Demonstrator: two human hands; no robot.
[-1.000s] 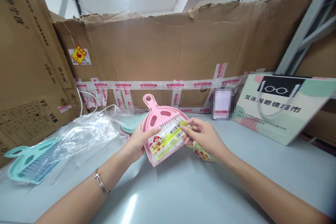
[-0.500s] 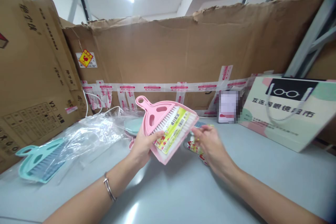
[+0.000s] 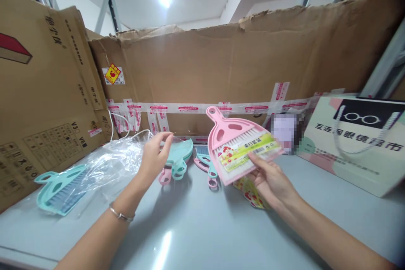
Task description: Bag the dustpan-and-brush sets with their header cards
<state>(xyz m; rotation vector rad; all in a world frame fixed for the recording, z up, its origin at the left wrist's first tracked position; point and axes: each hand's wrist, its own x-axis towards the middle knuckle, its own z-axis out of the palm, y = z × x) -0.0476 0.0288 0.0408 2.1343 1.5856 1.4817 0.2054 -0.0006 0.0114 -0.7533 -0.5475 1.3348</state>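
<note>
Switched pink dustpan (image 3: pixel 228 133) from left hand (image 3: pixel 155 154) to right hand (image 3: pixel 274 177); likely a finished handover, leaving left off the pan. Now held by right at lower edge, thumb on yellow-green label (image 3: pixel 253 147), above surface (image 3: pixel 202 232), right of middle, toward far edge. At left: thumb and fingertips narrowly apart, near teal dustpan (image 3: pixel 180 152); can't tell if pinching anything thin. Tilted, with handle up and toward surface's left edge, ring hole at tip, two oblong openings, white bristles (image 3: pixel 236 142) behind label.
</note>
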